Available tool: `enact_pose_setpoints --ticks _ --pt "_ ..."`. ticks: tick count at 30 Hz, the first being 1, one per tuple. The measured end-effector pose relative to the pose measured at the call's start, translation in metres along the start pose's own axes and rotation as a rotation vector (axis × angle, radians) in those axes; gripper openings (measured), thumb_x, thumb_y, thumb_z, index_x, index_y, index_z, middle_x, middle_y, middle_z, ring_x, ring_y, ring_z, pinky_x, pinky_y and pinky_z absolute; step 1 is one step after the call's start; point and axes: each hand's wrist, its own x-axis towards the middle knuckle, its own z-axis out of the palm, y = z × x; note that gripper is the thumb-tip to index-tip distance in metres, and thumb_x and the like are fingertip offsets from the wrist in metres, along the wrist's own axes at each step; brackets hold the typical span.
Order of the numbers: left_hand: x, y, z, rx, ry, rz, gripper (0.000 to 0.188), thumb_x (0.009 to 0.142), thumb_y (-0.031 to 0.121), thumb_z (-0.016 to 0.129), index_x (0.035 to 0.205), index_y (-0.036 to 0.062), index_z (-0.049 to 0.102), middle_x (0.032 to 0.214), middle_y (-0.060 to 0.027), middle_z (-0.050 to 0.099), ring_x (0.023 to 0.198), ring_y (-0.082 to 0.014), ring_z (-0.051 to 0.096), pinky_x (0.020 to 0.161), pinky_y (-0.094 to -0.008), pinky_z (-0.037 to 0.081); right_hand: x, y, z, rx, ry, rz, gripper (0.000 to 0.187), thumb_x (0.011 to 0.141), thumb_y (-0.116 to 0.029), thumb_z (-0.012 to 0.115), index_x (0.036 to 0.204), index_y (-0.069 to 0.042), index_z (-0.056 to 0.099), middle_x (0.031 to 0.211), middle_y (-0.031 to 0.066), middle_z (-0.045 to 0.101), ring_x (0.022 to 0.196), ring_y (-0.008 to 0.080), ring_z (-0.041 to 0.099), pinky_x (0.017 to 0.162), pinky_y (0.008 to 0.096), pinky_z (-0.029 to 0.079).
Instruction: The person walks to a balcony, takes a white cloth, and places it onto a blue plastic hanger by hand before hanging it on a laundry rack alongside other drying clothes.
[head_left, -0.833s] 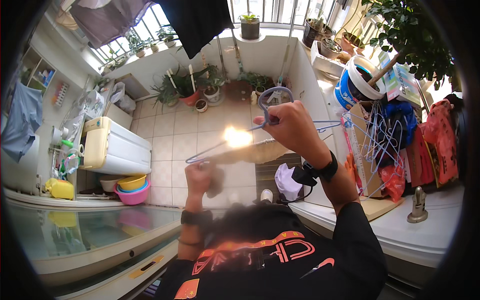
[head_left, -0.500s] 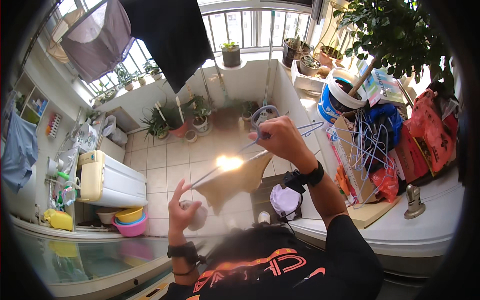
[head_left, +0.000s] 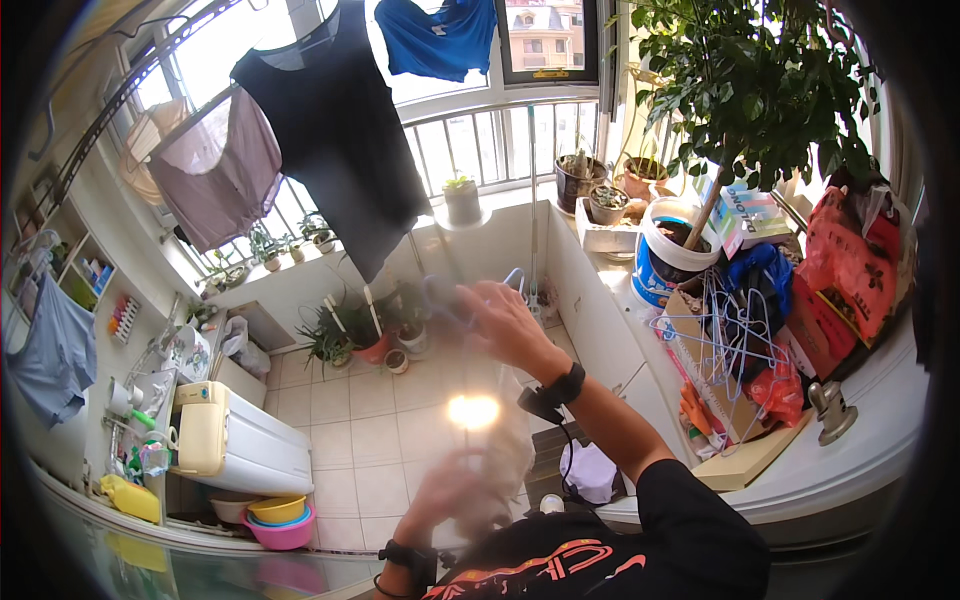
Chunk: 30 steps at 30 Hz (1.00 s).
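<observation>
We have a blue hanger (head_left: 517, 278) up in front of us, its curved hook blurred, with our right hand (head_left: 505, 318) closed around it. A pale beige cloth (head_left: 514, 440) hangs below that hand, smeared by motion. Our left hand (head_left: 447, 492) is lower, beside the cloth's lower part; it is too blurred for us to tell whether it pinches the fabric or is spread.

Beneath and left of the hands, we have open tiled floor (head_left: 332, 470), bounded by a low white wall (head_left: 598, 290) on the right and a washing machine (head_left: 260, 445) on the left, with stacked basins (head_left: 283, 535) near it. Potted plants (head_left: 372, 350) stand beyond the hands, and a black sleeveless top (head_left: 335, 150) hangs above them. To our right, tangled hangers (head_left: 738, 335) and a blue-and-white bucket (head_left: 655, 270) crowd the surface (head_left: 875, 440).
</observation>
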Motion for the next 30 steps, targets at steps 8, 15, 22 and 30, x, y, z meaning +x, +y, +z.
enact_pose_setpoints --ticks 8,15,22,30 --pt "0.025 -0.006 0.000 0.114 0.183 0.051 0.020 0.087 0.014 0.059 0.082 -0.0029 0.069 0.124 -0.0141 0.051 0.095 -0.0197 0.060 0.075 -0.0272 0.050 -0.111 -0.067 -0.016 1.117 -0.785 1.080 0.053 0.091 -0.040 0.054 0.133 -0.008 0.047 0.129 0.0099 0.050 0.114 0.0203 0.048 0.094 0.0350 0.041" --pt "0.078 0.013 0.043 0.704 0.007 0.423 0.023 0.078 0.008 0.058 0.098 -0.0010 0.061 0.105 -0.0145 0.061 0.089 -0.0235 0.062 0.072 -0.0330 0.050 -0.157 -0.036 0.033 1.457 -0.492 0.858 0.052 0.091 -0.029 0.057 0.134 -0.005 0.042 0.123 0.0122 0.055 0.112 0.0181 0.053 0.089 0.0323 0.047" --pt "0.072 0.023 0.010 0.430 0.380 0.360 0.037 0.077 0.000 0.060 0.115 -0.0036 0.059 0.130 -0.0152 0.049 0.103 -0.0189 0.059 0.078 -0.0265 0.053 -0.055 0.029 -0.038 1.328 -0.337 1.006 0.045 0.080 -0.008 0.046 0.124 -0.004 0.053 0.091 0.0045 0.060 0.078 0.0114 0.057 0.065 0.0241 0.047" --pt "0.033 -0.044 -0.095 0.290 0.737 0.155 0.030 0.089 0.015 0.058 0.117 0.0050 0.059 0.056 0.0044 0.048 0.044 -0.0033 0.037 0.039 -0.0214 0.027 0.069 0.178 -0.113 1.055 -0.153 0.828 0.029 0.086 -0.016 0.051 0.111 -0.004 0.059 0.088 0.0009 0.059 0.076 0.0072 0.055 0.065 0.0204 0.043"
